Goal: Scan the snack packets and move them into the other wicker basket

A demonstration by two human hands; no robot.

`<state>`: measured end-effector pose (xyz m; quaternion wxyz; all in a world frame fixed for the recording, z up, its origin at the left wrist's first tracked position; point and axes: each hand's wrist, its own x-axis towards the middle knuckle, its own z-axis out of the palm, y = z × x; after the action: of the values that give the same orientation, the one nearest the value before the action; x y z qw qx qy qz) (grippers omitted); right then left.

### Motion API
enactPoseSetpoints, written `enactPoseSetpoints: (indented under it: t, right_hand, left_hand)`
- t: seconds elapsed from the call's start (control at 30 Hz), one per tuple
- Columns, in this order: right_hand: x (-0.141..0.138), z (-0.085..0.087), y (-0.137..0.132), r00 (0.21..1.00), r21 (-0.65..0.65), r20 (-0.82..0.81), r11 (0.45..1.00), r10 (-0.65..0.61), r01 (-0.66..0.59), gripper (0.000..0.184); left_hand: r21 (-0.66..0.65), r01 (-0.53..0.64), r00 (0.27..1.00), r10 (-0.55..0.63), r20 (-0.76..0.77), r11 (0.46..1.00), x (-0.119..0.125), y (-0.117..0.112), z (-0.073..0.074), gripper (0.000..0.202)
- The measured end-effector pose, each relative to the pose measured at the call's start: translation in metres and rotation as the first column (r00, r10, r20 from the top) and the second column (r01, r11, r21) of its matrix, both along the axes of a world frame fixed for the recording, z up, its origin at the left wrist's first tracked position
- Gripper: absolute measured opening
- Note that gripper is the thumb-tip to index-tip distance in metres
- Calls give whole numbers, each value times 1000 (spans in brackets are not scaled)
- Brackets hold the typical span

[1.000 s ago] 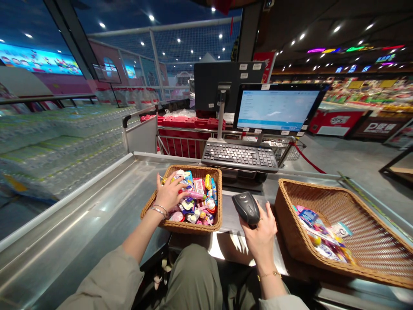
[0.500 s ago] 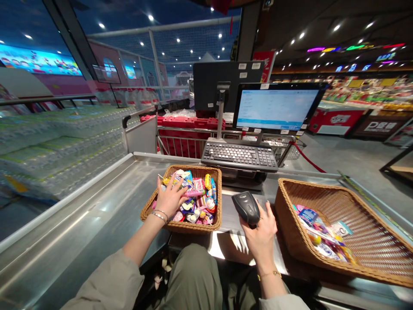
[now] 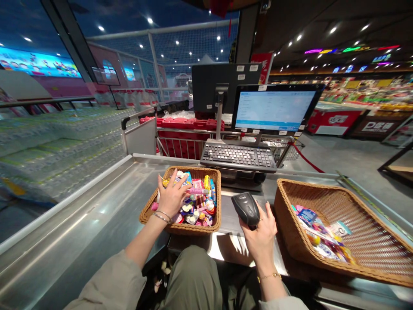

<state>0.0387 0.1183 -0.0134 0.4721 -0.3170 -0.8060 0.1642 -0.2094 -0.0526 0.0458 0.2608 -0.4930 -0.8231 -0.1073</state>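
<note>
Reaching into the small wicker basket (image 3: 190, 228) at the near edge of the steel counter (image 3: 97, 224), the left hand (image 3: 171, 196) is lying on top of the sweet packets (image 3: 200, 206) that are filling it, fingers splayed wide and flat, not closing round any one packet; a pink tube (image 3: 197, 190) is lying just beside the fingertips. The right hand (image 3: 260, 232) is wrapping firmly round the grip of a black barcode scanner (image 3: 247, 207), holding it above the counter's near edge, between the two baskets, with its head tilting toward the small basket. The large wicker basket (image 3: 364, 224) is sitting toward the counter's right end, carrying a few packets (image 3: 319, 234) along its left wall. A keyboard (image 3: 238, 156) and a lit screen (image 3: 274, 110) are standing at the far edge.
</note>
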Motion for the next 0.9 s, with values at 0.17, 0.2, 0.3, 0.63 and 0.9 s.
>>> enactPoseSetpoints:
  t: [0.17,0.2,0.3,0.63,0.9]
  right_hand:
    - [2,2,-1,1000,9,-14,1000,1,-1,40]
    - [3,2,-1,1000,8,-18,1000,1,-1,40]
    - [4,5,-2,1000,4,-27,1000,4,-4,38]
    - [10,12,-2,1000,13,-28,1000,-12,12,47]
    - [12,14,-2,999,68,-19,997,-39,40,43]
  left_hand:
    - [94,27,999,-30,27,995,14,19,9,27]
    - [111,34,999,-37,23,993,16,23,10,28]
    - [148,59,998,-62,14,987,23,34,11,29]
    - [235,116,992,-123,14,965,42,63,18,27]
    - [269,147,989,-148,-17,952,47,70,22,25]
